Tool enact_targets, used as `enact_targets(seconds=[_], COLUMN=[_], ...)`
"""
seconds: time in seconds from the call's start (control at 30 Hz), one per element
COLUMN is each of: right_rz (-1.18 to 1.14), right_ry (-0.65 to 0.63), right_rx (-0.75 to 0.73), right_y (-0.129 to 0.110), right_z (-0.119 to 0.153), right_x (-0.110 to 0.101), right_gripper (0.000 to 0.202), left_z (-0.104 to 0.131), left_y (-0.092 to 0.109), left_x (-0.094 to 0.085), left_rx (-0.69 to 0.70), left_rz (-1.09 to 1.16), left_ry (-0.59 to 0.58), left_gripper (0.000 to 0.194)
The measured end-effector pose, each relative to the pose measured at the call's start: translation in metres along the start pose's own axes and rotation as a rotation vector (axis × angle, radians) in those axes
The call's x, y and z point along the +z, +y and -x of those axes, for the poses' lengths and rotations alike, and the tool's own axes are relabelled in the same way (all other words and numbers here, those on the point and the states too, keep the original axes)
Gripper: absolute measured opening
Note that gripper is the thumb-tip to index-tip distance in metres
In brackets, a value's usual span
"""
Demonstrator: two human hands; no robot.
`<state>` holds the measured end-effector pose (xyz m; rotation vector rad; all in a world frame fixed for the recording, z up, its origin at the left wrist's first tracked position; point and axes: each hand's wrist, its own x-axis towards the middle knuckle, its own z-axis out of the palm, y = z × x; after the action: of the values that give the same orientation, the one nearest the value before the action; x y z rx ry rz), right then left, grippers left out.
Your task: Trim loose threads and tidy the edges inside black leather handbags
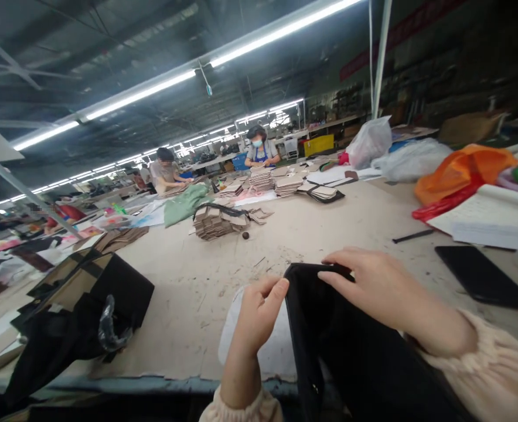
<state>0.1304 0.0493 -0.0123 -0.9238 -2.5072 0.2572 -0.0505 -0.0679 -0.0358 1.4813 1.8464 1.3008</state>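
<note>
A black fabric piece with a stiff edge, perhaps a bag (351, 351), hangs over the near side of the table between my hands. My left hand (259, 310) pinches its upper left corner, thumb against the edge. Along the top edge, my right hand (368, 284) grips the fabric between thumb and fingers. The lower part of the black piece runs out of view at the bottom. Under it, beside my left wrist, a white sheet (230, 334) lies partly hidden on the table.
Black boxy pieces (125, 287) stand at the left. Bundled brown pieces (217, 223) lie ahead, near a green cloth (186, 202). At right are a black phone (483, 272), an open notebook (487, 214) and an orange bag (461, 170). Two people (261, 149) work across the table.
</note>
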Motion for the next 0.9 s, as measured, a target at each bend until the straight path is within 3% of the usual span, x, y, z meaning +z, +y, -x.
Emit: enact_targets(seconds=[0.17,0.37,0.53,0.77,0.9], right_rz=[0.002,-0.144,-0.211,-0.198,-0.071], right_ry=[-0.093,-0.271,-0.355,-0.374,-0.346], right_rx=[-0.238,-0.44,-0.502,-0.523,-0.509], right_y=[-0.016,-0.029,-0.034,-0.037,-0.041], right_z=[-0.02,-0.045,-0.05,-0.056,-0.056], right_x=[-0.007,-0.002,0.0,0.005,0.006], right_gripper=[0.037,0.029,0.018,0.022,0.021], left_z=[0.005,0.01,0.014,0.011,0.009], left_y=[-0.003,0.007,0.013,0.005,0.004], left_x=[-0.003,-0.005,-0.013,-0.011,-0.01], left_rx=[-0.002,0.084,0.101,0.026,0.029], left_rz=[0.118,0.224,0.056,-0.052,-0.09], left_ry=[-0.032,-0.09,-0.137,-0.039,-0.006], left_gripper=[0.031,0.03,0.022,0.028,0.031])
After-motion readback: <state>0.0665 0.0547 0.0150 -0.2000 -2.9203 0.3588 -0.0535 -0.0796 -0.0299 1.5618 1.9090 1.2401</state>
